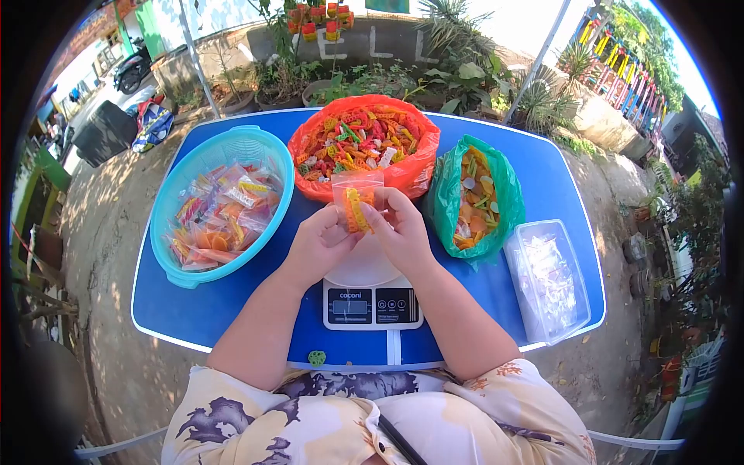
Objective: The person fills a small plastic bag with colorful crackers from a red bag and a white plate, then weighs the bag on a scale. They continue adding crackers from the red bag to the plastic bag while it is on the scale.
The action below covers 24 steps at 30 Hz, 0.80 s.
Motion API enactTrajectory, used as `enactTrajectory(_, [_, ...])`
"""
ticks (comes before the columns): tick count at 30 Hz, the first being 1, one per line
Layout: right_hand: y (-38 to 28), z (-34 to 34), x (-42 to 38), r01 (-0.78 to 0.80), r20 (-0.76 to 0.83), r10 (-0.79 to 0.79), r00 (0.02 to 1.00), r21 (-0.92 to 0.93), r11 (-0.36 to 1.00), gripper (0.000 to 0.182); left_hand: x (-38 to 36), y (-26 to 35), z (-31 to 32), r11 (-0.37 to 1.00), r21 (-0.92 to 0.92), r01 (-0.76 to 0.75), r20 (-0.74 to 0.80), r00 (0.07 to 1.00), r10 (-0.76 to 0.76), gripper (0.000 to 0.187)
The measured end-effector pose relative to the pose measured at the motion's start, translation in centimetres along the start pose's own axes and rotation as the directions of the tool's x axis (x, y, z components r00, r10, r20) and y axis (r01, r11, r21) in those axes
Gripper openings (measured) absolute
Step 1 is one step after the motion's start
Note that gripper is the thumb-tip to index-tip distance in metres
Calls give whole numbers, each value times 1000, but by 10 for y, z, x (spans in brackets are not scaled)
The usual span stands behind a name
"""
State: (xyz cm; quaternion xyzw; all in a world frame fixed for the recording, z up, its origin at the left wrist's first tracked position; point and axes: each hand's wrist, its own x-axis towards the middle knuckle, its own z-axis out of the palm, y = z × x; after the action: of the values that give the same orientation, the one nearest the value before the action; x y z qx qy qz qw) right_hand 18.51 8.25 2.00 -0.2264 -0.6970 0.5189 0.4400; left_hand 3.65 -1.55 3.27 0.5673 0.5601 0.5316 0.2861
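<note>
Both my hands hold a small clear zip bag (357, 186) with yellow and orange wheel- or spiral-shaped snack pieces inside. My left hand (322, 239) pinches its left lower side, fingers curled. On the other side, my right hand (397, 229) grips the bag with thumb and fingers. The bag is raised above the white plate of a kitchen scale (373, 304). Just behind it stands a red plastic bag (422, 167) full of colourful snack pieces. To the right is a green plastic bag (446, 190) with orange and yellow round and stick-shaped pieces.
On the left, a light-blue basket (167, 232) holds many filled packets. A clear plastic box (547, 283) of empty-looking bags stands at the right of the blue table (542, 186). One green piece (316, 358) lies near the front edge.
</note>
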Motion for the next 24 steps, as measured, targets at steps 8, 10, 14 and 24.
enactTrajectory(8, [-1, 0, 0, -21, 7, 21, 1000, 87, 996, 23, 0, 1, 2, 999, 24, -38, -25, 999, 39, 34])
enactTrajectory(10, [-2, -3, 3, -9, 20, 8, 1000, 90, 996, 20, 1, -5, 0, 997, 45, -55, -29, 998, 57, 32])
enactTrajectory(14, [-8, -10, 2, -43, 51, 37, 998, 119, 992, 17, 2, -9, 1, 996, 43, -80, -20, 997, 81, 30])
enactTrajectory(24, [-11, -6, 4, -13, 27, 8, 1000, 192, 981, 18, 1, -1, 0, 997, -31, 76, 5, 997, -76, 37])
